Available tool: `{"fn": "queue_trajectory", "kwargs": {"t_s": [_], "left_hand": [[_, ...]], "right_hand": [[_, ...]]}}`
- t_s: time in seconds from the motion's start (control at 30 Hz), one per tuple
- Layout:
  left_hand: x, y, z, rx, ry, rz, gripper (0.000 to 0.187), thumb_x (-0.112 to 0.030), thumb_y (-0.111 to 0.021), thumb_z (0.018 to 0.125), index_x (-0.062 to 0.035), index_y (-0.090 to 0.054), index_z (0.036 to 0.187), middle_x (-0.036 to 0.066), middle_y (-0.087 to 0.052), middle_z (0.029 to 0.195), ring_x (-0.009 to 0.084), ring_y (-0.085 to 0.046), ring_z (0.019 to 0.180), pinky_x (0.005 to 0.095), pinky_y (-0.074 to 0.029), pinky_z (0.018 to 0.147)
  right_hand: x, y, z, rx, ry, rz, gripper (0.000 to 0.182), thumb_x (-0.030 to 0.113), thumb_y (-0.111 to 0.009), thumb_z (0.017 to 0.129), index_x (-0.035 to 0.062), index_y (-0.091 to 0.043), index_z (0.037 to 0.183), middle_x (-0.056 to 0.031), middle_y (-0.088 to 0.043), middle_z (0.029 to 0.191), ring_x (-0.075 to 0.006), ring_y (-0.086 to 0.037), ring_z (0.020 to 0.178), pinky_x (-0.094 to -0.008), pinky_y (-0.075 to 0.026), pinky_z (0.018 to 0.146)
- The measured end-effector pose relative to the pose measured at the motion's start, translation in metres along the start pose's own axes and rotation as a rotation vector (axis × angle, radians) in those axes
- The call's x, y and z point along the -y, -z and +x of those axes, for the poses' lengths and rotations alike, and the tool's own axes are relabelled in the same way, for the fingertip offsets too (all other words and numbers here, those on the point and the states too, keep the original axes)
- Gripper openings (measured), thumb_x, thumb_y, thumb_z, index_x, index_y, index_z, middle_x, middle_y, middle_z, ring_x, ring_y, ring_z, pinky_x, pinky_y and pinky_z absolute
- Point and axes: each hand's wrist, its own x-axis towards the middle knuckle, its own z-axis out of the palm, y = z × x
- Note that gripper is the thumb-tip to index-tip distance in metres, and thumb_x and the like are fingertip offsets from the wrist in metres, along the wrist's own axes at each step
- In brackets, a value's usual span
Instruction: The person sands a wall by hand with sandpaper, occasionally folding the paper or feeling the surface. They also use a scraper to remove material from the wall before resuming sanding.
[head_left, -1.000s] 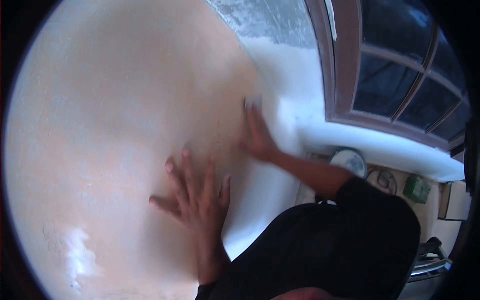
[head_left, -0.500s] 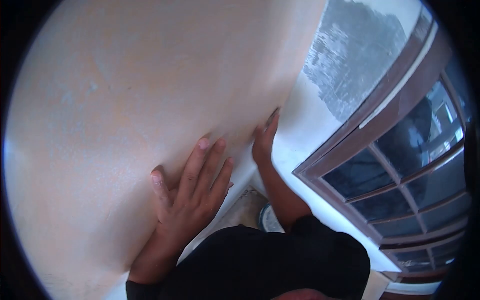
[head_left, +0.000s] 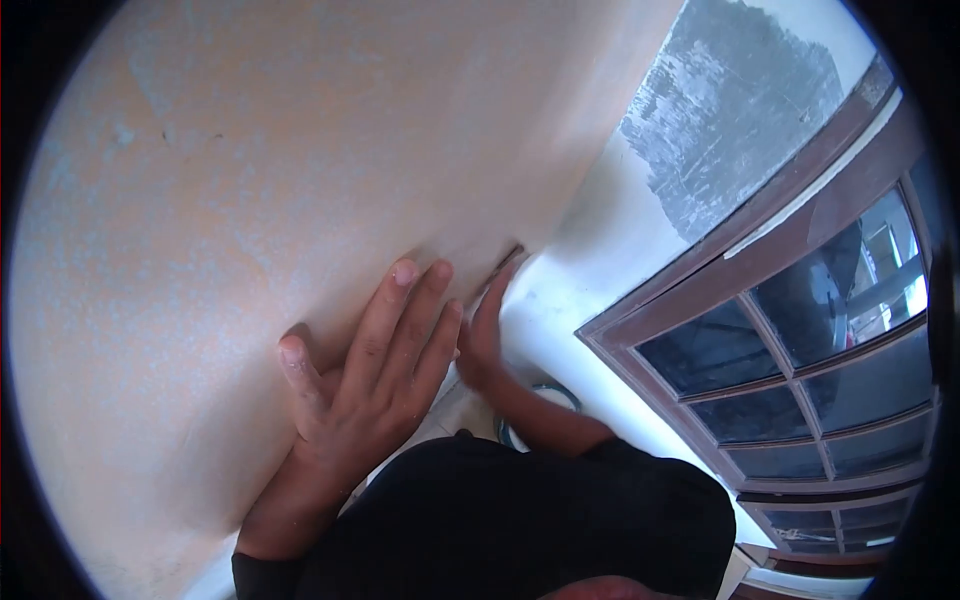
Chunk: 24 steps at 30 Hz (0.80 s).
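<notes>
My left hand (head_left: 365, 385) lies against the peach wall (head_left: 270, 180), with fingers spread and nothing in it. Blue-white flecks mottle the paint on that wall. To its right, low beside the corner, my right hand (head_left: 484, 335) is closed on a thin, flat piece with a dark edge (head_left: 510, 258), held against the wall. Most of that piece is hidden by the fingers, so its kind cannot be made out. The adjoining white wall (head_left: 590, 265) carries a large grey, rough patch (head_left: 735, 110).
On the right is a brown-framed window (head_left: 770, 330) with several glass panes. Below my right forearm a round container with a bluish rim (head_left: 572, 398) stands on the floor, partly covered by the arm. My black shirt (head_left: 540, 510) fills the bottom.
My right hand has moved down and to the left along the wall with the thin piece, nearer my left hand. My left hand stays on the wall; the view has shifted slightly.
</notes>
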Motion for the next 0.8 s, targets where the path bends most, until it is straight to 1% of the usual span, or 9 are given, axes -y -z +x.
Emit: {"fn": "queue_trajectory", "kwargs": {"t_s": [0.13, 0.2, 0.27, 0.3, 0.37, 0.5, 0.57, 0.67, 0.8], "left_hand": [[0.000, 0.000, -0.003, 0.022, -0.024, -0.004, 0.032, -0.051, -0.060, 0.088, -0.0363, -0.063, 0.116, -0.010, -0.050, 0.144, 0.0195, -0.035, 0.142, 0.0729, 0.013, 0.107], [0.001, 0.001, -0.005, 0.040, -0.059, -0.019, 0.032, -0.051, -0.060, 0.088, -0.0357, -0.063, 0.115, -0.009, -0.050, 0.144, 0.0195, -0.034, 0.142, 0.0729, 0.013, 0.107], [0.000, 0.000, -0.005, 0.041, -0.028, -0.063, 0.029, -0.051, -0.061, 0.087, -0.0350, -0.064, 0.112, -0.009, -0.051, 0.143, 0.0195, -0.035, 0.142, 0.0725, 0.013, 0.107], [-0.003, -0.001, -0.004, 0.033, -0.026, -0.057, 0.029, -0.051, -0.061, 0.087, -0.0350, -0.064, 0.112, -0.009, -0.051, 0.143, 0.0195, -0.035, 0.142, 0.0725, 0.013, 0.107], [-0.006, -0.002, -0.001, -0.020, 0.042, -0.134, 0.017, -0.032, -0.050, 0.097, -0.0318, -0.064, 0.106, -0.008, -0.057, 0.137, 0.0144, -0.045, 0.135, 0.0746, -0.001, 0.105], [-0.002, -0.002, -0.002, -0.035, 0.004, -0.084, 0.017, -0.032, -0.050, 0.096, -0.0315, -0.064, 0.106, -0.008, -0.058, 0.136, 0.0144, -0.046, 0.135, 0.0744, -0.001, 0.105], [0.000, 0.000, -0.003, 0.018, -0.041, -0.052, 0.029, -0.051, -0.062, 0.087, -0.0345, -0.065, 0.110, -0.009, -0.051, 0.143, 0.0205, -0.036, 0.142, 0.0722, 0.014, 0.106], [-0.001, -0.001, -0.004, 0.031, -0.029, -0.095, 0.031, -0.050, -0.063, 0.087, -0.0338, -0.064, 0.113, -0.008, -0.051, 0.143, 0.0221, -0.036, 0.141, 0.0723, 0.014, 0.106], [0.000, 0.004, -0.004, 0.064, -0.042, -0.112, 0.033, -0.049, -0.064, 0.087, -0.0336, -0.064, 0.116, -0.008, -0.053, 0.142, 0.0233, -0.036, 0.141, 0.0726, 0.015, 0.105]], "right_hand": [[-0.029, 0.008, 0.022, -0.027, -0.109, 0.005, 0.095, 0.056, -0.040, 0.098, -0.0048, 0.011, 0.150, -0.0283, 0.006, 0.158, -0.0389, 0.002, 0.148, -0.0434, -0.006, 0.119], [-0.070, 0.022, 0.077, -0.154, -0.123, 0.340, 0.089, 0.053, -0.038, 0.100, -0.0043, 0.008, 0.151, -0.0270, -0.001, 0.159, -0.0368, -0.005, 0.148, -0.0410, -0.009, 0.119], [-0.032, 0.047, 0.101, -0.285, -0.318, 0.537, 0.083, 0.045, -0.041, 0.101, -0.0064, 0.002, 0.150, -0.0258, -0.010, 0.158, -0.0359, -0.013, 0.146, -0.0376, -0.012, 0.118], [-0.053, 0.044, 0.104, -0.289, -0.235, 0.485, 0.082, 0.044, -0.044, 0.101, -0.0079, -0.004, 0.150, -0.0261, -0.013, 0.157, -0.0361, -0.016, 0.145, -0.0376, -0.013, 0.118], [-0.047, 0.029, 0.079, -0.288, -0.129, 0.178, 0.077, 0.043, -0.043, 0.101, -0.0084, -0.012, 0.149, -0.0275, -0.019, 0.154, -0.0384, -0.021, 0.142, -0.0430, -0.016, 0.117], [-0.043, 0.028, 0.038, -0.212, 0.109, -0.137, 0.074, 0.038, -0.047, 0.101, -0.0076, -0.015, 0.149, -0.0286, -0.023, 0.150, -0.0415, -0.026, 0.138, -0.0453, -0.020, 0.114], [-0.058, 0.034, 0.051, -0.242, 0.039, -0.125, 0.068, 0.037, -0.041, 0.102, -0.0055, -0.016, 0.150, -0.0260, -0.024, 0.150, -0.0388, -0.028, 0.137, -0.0433, -0.020, 0.114], [-0.078, 0.034, 0.067, -0.310, -0.018, -0.198, 0.063, 0.034, -0.036, 0.103, -0.0044, -0.018, 0.149, -0.0237, -0.022, 0.151, -0.0348, -0.026, 0.139, -0.0405, -0.019, 0.115], [-0.115, -0.004, 0.079, -0.530, -0.062, 0.067, 0.066, 0.046, -0.033, 0.103, 0.0009, -0.021, 0.150, -0.0188, -0.020, 0.155, -0.0312, -0.025, 0.142, -0.0406, -0.019, 0.116]]}}
